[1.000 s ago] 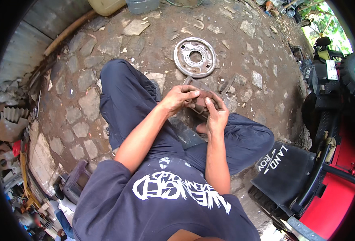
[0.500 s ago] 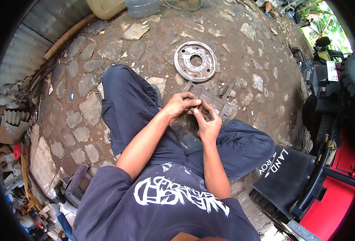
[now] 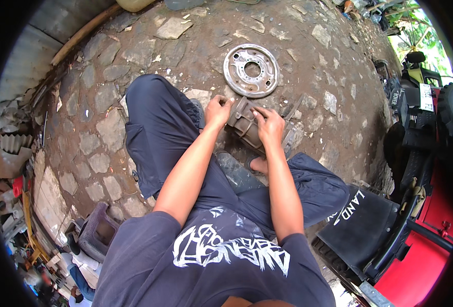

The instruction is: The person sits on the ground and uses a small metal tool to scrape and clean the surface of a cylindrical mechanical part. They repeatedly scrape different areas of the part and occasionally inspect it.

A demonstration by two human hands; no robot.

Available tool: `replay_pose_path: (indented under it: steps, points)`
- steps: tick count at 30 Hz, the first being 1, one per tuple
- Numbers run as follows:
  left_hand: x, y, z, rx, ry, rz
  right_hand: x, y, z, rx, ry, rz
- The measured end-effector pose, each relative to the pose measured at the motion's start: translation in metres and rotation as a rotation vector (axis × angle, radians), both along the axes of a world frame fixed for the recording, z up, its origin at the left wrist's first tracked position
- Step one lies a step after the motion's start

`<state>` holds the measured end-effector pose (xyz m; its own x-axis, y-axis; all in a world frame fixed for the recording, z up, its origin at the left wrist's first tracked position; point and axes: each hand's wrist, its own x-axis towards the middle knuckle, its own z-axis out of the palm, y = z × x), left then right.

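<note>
I have the left hand (image 3: pixel 217 113) half-curled beside the metal casting (image 3: pixel 244 126), well in from the left edge of the stone floor (image 3: pixel 316 84), and the right hand (image 3: pixel 270 127) bent over it, grips unclear, so light, steady fingertip contact seems best.

Red vehicle (image 3: pixel 416 268) at right with black mudflap (image 3: pixel 362 230). Corrugated metal wall (image 3: pixel 24 66) upper left, wooden pole (image 3: pixel 85 35) along its foot. Purplish plastic piece (image 3: pixel 89 235) lower left, perhaps stool. Green foliage (image 3: pixel 425 31) top right.

L hand (image 3: pixel 217 112) half-curled, R hand (image 3: pixel 270 126) apart, palm dn, fingers bent
</note>
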<state>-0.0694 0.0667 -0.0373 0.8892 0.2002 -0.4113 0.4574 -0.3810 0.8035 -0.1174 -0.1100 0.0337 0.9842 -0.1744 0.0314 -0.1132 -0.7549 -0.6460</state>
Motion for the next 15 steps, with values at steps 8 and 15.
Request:
replay_pose_path:
  steps: [8, 15]
  points:
    - [-0.005, -0.008, -0.028, -0.125, 0.244, -0.157, 0.025, -0.007, -0.057, -0.267, -0.066, 0.237]
    - [-0.001, -0.006, -0.039, -0.115, 0.272, -0.162, 0.039, -0.018, -0.047, -0.254, 0.045, 0.476]
